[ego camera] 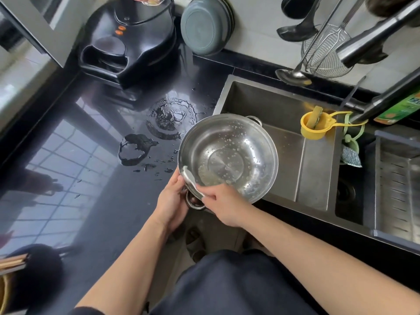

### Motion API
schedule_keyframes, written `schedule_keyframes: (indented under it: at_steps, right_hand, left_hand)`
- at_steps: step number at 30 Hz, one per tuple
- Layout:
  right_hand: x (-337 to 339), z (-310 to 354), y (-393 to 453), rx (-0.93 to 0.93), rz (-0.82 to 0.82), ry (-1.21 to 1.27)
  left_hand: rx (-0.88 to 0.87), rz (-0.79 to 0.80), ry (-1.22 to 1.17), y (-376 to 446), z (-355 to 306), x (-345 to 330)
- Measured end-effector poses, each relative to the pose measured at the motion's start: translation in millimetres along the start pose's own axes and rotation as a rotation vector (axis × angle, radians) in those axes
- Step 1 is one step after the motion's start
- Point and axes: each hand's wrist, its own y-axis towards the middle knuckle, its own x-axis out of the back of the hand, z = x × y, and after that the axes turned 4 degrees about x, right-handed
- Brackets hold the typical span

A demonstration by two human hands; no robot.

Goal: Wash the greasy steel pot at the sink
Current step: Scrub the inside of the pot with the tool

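The steel pot is held tilted over the near left corner of the sink, its open mouth turned up toward the camera, and its inside is speckled with pale droplets and a greasy smear near the bottom. The left hand curls around the pot's near rim beside the lower handle, gripping it from the left. The right hand has its fingers bent over a whitish cloth, pressing it against the inner wall at the pot's near edge. The black tabletop to the left of the sink carries puddles of water near the sink's left edge. At the tabletop's far left corner stands a black electric cooker, with grey bowls leaning on the wall beside it. A yellow holder hangs at the sink's right edge, beside a dark faucet.
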Motion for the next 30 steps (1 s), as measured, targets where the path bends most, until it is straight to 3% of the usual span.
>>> schedule_keyframes:
  at_steps: [5, 10, 17, 23, 30]
  right_hand:
    - [3, -21, -44, 0.009, 0.023, -0.023]
    - [5, 6, 17, 0.063, -0.046, -0.117]
    - [19, -13, -33, -0.016, 0.091, -0.154]
    - [16, 10, 40, 0.046, -0.052, -0.162]
    - [27, -15, -32, -0.006, 0.144, -0.133]
  left_hand:
    - [-0.031, -0.003, 0.025, 4, -1, -2]
    - [-0.037, -0.006, 0.070, 4, 1, -3]
    - [-0.057, -0.024, 0.093, 6, 0, -7]
    - [-0.056, -0.018, 0.053, 7, 3, -9]
    - [-0.045, -0.078, 0.063, 11, 2, -5]
